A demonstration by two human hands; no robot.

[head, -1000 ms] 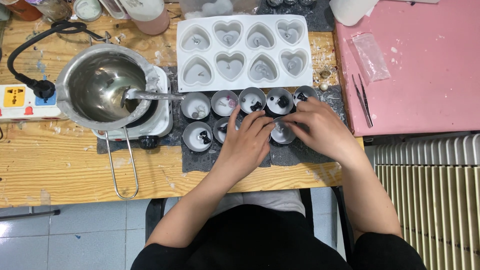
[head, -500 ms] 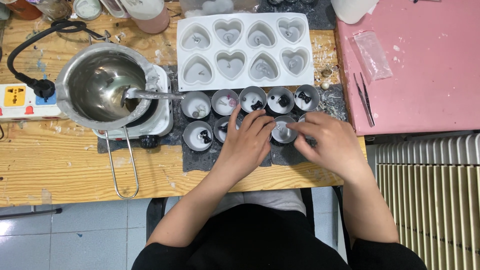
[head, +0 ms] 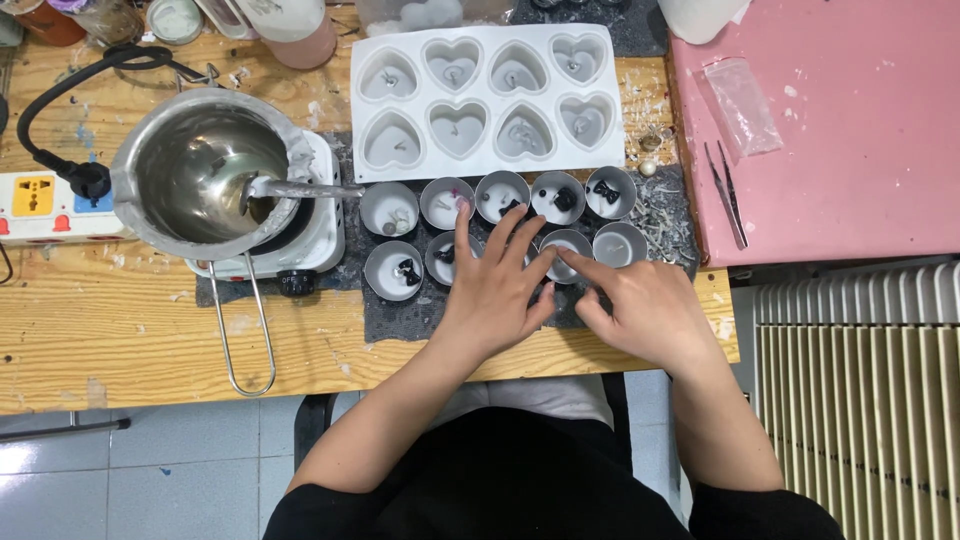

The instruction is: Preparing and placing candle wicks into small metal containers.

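Between both loosely spread, ungrasping hands point(head: 497, 290) point(head: 645, 310), a round wax-filled metal cup point(head: 566, 250).

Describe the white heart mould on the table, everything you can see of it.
The heart mould is a white rectangular tray, seemingly soft silicone, lying flat at the back of the wooden table. It has eight heart-shaped hollows in two rows of four, each filled with pale wax with a small wick at its middle. Its near edge sits just behind the row of small round metal cups. Wax crumbs lie scattered beside it. Neither hand touches it.
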